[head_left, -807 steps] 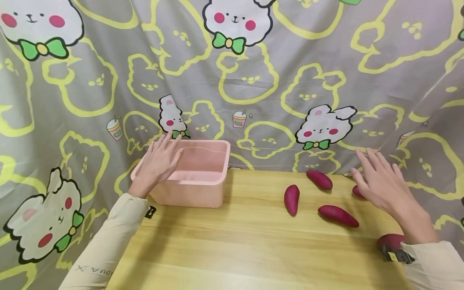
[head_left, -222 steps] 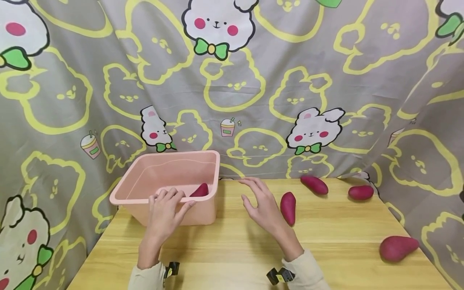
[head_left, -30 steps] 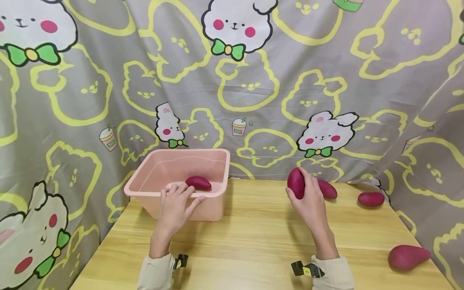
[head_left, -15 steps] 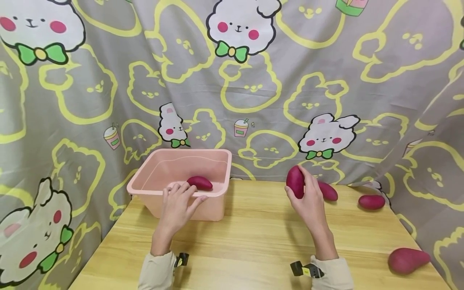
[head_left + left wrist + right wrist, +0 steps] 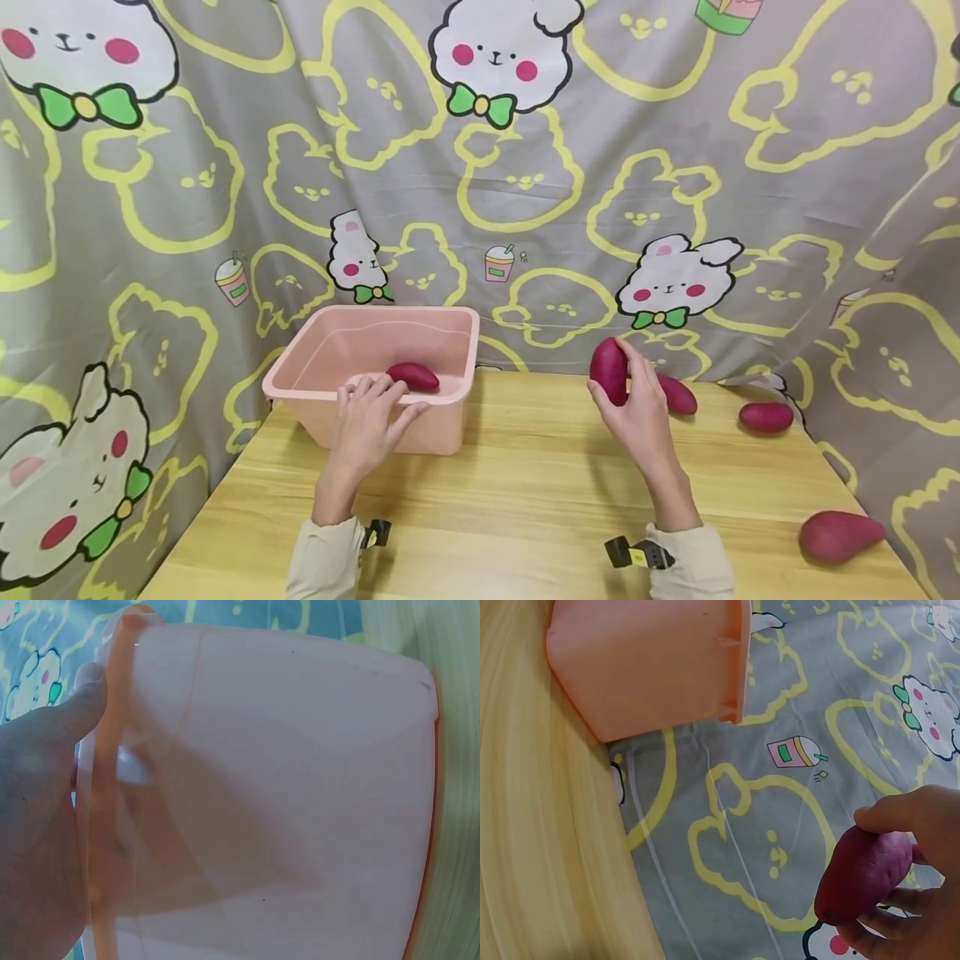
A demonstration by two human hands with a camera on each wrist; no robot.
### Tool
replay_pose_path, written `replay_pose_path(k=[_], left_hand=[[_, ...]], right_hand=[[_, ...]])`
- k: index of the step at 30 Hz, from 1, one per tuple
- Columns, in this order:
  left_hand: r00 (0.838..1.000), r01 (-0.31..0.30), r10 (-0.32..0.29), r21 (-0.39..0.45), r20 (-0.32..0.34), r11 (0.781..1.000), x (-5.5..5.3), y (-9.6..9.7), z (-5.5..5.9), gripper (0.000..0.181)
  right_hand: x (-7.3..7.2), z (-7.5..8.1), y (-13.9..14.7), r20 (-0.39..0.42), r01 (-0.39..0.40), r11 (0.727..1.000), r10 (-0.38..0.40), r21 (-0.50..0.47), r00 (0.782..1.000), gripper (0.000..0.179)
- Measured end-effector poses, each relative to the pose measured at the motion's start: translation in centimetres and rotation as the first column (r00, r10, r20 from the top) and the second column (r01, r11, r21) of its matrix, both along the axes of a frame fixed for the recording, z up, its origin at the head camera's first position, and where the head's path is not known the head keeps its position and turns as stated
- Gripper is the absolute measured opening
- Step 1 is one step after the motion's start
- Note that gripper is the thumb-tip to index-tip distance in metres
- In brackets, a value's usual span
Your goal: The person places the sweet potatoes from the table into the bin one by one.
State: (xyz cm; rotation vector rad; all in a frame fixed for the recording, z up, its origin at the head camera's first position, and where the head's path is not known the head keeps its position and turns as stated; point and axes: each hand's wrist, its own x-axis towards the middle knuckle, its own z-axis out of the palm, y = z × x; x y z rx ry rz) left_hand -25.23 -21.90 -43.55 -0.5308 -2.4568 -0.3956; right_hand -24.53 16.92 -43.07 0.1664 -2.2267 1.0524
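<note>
My right hand point(image 5: 637, 417) holds a purple-skinned sweet potato point(image 5: 609, 371) upright above the table, thumb on one side and fingers on the other. The right wrist view shows the same sweet potato point(image 5: 864, 874) in its grip. My left hand point(image 5: 367, 429) grips the front rim of a pink plastic bin point(image 5: 405, 429), fingers over the edge and thumb along the outside. In the left wrist view the thumb point(image 5: 88, 694) lies by the bin's rim. Another sweet potato point(image 5: 414, 376) lies inside the bin, its near end partly behind the fingers.
Behind the right hand a sweet potato point(image 5: 677, 395) lies partly covered. Two more, one at the back right point(image 5: 765, 417) and one at the front right point(image 5: 840, 537), rest on the wooden table point(image 5: 517, 508). A patterned grey curtain point(image 5: 540, 242) closes off the back and sides.
Earliest, both hands were empty and the bin held nothing; one sweet potato now lies inside. The right hand has since picked another off the table. Over the last second, almost no movement.
</note>
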Motion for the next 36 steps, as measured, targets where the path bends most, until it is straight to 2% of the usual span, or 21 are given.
replay_pose_path(k=[9,17,36], left_hand=[[1.000,0.014,-0.014,0.011,-0.009,1.000,-0.1,0.1,0.1,0.035],[1.000,0.011,-0.011,0.024,-0.008,1.000,0.0,0.2,0.1,0.033],[1.000,0.015,-0.015,0.009,-0.003,1.000,-0.1,0.1,0.2,0.034]], right_hand=[[-0.3,0.7,0.4,-0.038,-0.024,1.000,0.025,0.019,0.999,0.074],[-0.5,1.4,0.1,-0.001,-0.052,0.998,0.052,0.039,0.999,0.076],[-0.9,2.4,-1.3,-0.015,-0.127,0.990,0.128,0.063,0.992,0.073]])
